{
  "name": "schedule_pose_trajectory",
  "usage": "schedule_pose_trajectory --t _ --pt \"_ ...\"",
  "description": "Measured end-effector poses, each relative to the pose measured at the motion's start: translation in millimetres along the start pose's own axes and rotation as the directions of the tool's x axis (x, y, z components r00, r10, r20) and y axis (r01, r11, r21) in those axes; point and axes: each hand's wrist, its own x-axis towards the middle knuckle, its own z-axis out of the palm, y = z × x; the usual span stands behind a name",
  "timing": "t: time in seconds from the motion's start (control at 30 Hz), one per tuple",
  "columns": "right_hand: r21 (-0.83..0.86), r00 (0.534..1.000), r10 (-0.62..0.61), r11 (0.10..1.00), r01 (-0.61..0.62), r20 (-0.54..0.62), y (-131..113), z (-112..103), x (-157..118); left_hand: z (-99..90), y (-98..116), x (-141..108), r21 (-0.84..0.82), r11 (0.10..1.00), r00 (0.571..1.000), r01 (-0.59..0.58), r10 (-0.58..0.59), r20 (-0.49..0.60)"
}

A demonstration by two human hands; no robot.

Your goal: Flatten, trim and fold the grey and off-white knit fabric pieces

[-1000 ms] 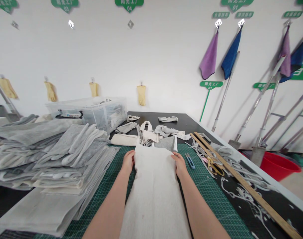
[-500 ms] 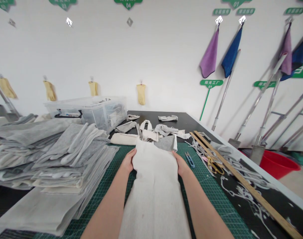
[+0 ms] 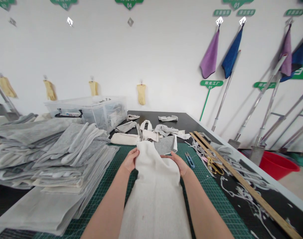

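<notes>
A long off-white cloth (image 3: 155, 196) runs up the middle of the green cutting mat (image 3: 211, 199), its near end passing out of view. At its upper left edge my left hand (image 3: 131, 160) pinches the fabric. Opposite, my right hand (image 3: 178, 163) grips the right side, its fingertips reaching inward over a dipping fold; part of this grip is hidden by fabric. The cloth's far edge lies beside a grey cloth piece (image 3: 166, 144). To the right of my right hand are blue thread snips (image 3: 189, 160).
Stacked grey and white cloths (image 3: 64, 159) rise on the left, before a clear plastic box (image 3: 91, 109). Fabric scraps (image 3: 163, 129) lie at the back. Along the right are wooden strips (image 3: 246, 182), gold-handled scissors (image 3: 215, 166) and loose cords (image 3: 256, 205). A red basin (image 3: 278, 164) stands beyond the table.
My right hand has moved its fingers inward, and the cloth's upper right corner has folded down, uncovering more of the grey piece. My left hand stays at the left edge.
</notes>
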Motion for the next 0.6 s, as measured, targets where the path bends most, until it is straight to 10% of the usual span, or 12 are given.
schedule_pose_trajectory --t 0.17,0.3,0.43,0.6 --pt "0.024 0.998 0.022 0.999 -0.024 0.06 3.5 10.4 2.4 6.4 1.9 -4.0 0.03 0.999 0.997 0.034 -0.036 0.067" --pt "0.086 0.974 -0.213 0.975 0.206 0.078 -3.9 26.6 0.1 7.9 2.4 -4.3 0.027 1.0 0.997 0.008 -0.01 0.079" --pt "0.081 0.924 -0.359 0.925 0.371 -0.131 -12.8 23.2 -3.9 9.6 6.2 -5.1 0.013 0.999 0.998 -0.036 0.035 0.059" --pt "-0.045 0.939 -0.23 0.973 0.227 -0.254 -21.2 4.4 -6.8 10.5 15.8 -5.8 -0.029 0.997 0.997 -0.07 0.071 0.029"
